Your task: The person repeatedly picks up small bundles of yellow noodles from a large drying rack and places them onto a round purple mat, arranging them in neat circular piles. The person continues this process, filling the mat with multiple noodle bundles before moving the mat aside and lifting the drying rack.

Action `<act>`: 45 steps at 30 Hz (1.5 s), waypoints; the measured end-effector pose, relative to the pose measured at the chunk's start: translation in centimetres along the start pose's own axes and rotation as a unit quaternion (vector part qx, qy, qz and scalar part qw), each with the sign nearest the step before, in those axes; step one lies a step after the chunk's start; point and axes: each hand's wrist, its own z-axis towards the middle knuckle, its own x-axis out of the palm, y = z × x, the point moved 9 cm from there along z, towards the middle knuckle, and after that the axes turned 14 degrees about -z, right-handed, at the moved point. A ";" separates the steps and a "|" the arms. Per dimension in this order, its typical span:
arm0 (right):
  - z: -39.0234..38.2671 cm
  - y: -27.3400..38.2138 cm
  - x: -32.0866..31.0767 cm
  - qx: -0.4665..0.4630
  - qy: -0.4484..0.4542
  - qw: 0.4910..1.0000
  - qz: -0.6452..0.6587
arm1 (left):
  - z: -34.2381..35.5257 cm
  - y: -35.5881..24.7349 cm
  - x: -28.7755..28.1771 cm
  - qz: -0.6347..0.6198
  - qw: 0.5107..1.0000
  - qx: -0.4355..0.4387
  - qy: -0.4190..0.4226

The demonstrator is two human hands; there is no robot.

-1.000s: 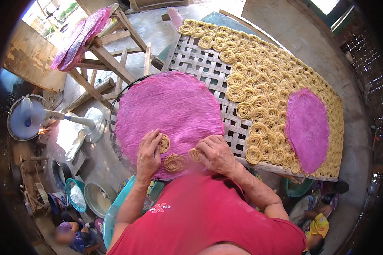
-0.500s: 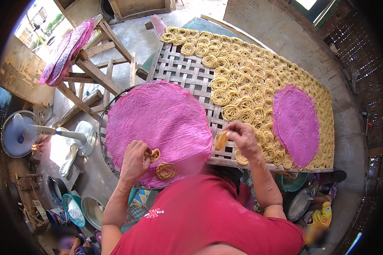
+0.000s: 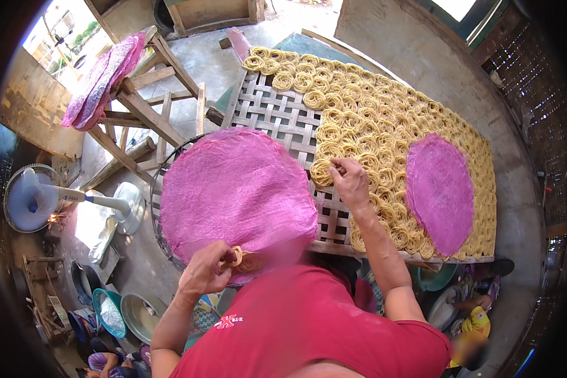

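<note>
My left hand (image 3: 208,268) is closed on a yellow noodle nest (image 3: 237,256) at the near edge of a round pink mesh cloth (image 3: 239,183). Another nest beside it is partly blurred. My right hand (image 3: 349,183) pinches a noodle nest (image 3: 321,173) against the woven slatted rack (image 3: 271,107), at the left edge of many rows of similar nests (image 3: 384,120). A second pink sheet (image 3: 439,195) lies over the nests at the right.
Pink sheets (image 3: 101,82) hang over a wooden frame (image 3: 141,107). A standing fan (image 3: 31,195) is at left. Basins (image 3: 110,312) sit lower left. Co-workers appear at lower right (image 3: 475,324) and lower left (image 3: 110,365). A wall (image 3: 396,34) runs behind the rack.
My right hand has carried a nest from the pink cloth up and right onto the rack. My left hand has moved down toward the cloth's near edge.
</note>
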 end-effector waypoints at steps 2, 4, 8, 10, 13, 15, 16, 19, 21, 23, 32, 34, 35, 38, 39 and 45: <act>-0.6 2.1 -2.0 -0.061 -0.074 0.985 -0.145 | -0.1 0.0 -0.1 -0.087 0.996 -0.030 -0.007; -1.7 3.3 -3.3 -0.053 -0.059 0.993 -0.084 | -0.2 -0.4 -0.1 -0.195 0.979 -0.055 -0.021; -6.2 7.5 -3.2 -0.052 0.163 0.962 0.213 | 2.4 -3.5 1.5 -0.183 0.982 0.017 -0.042; -8.6 11.1 -3.5 -0.133 0.211 0.919 0.305 | 4.6 -4.5 4.3 -0.208 0.978 0.030 -0.015; -11.2 10.9 -2.2 -0.078 0.306 0.887 0.337 | 6.8 -5.0 6.7 -0.186 0.981 0.043 -0.026; -11.3 7.5 -1.2 0.058 0.307 0.880 0.357 | 6.3 -4.8 5.9 -0.147 0.984 0.056 -0.088; -11.6 5.2 -0.7 0.134 0.309 0.874 0.349 | 5.7 -4.5 5.4 -0.120 0.983 0.060 -0.123; -10.2 0.3 -2.9 0.128 0.183 0.934 0.278 | 1.9 -2.1 3.2 0.009 0.986 -0.006 -0.164; -9.4 -2.0 -2.9 0.129 0.142 0.959 0.208 | -0.2 -1.1 2.7 0.087 0.980 -0.004 -0.178; -8.5 -3.3 -2.2 0.125 0.127 0.973 0.150 | -1.7 -0.8 2.9 0.136 0.974 0.023 -0.179; -8.2 3.7 -6.7 -0.065 -0.067 0.989 -0.118 | -0.8 0.6 3.9 0.150 0.969 0.000 -0.195; -9.4 6.9 -7.1 -0.117 -0.052 0.991 -0.042 | -0.4 0.9 3.6 0.151 0.970 -0.009 -0.192; -10.2 8.9 -6.5 -0.150 -0.022 0.988 0.013 | -0.2 0.7 3.6 0.151 0.970 0.002 -0.192; -13.4 14.8 -3.0 -0.241 0.147 0.941 0.187 | -0.1 0.8 3.8 0.145 0.977 -0.001 -0.157; -14.1 16.3 -1.9 -0.274 0.168 0.930 0.176 | -0.2 0.4 3.7 0.133 0.977 0.021 -0.165; -15.8 20.4 3.6 -0.400 0.206 0.888 0.099 | -1.5 0.1 3.1 0.073 0.986 0.005 -0.152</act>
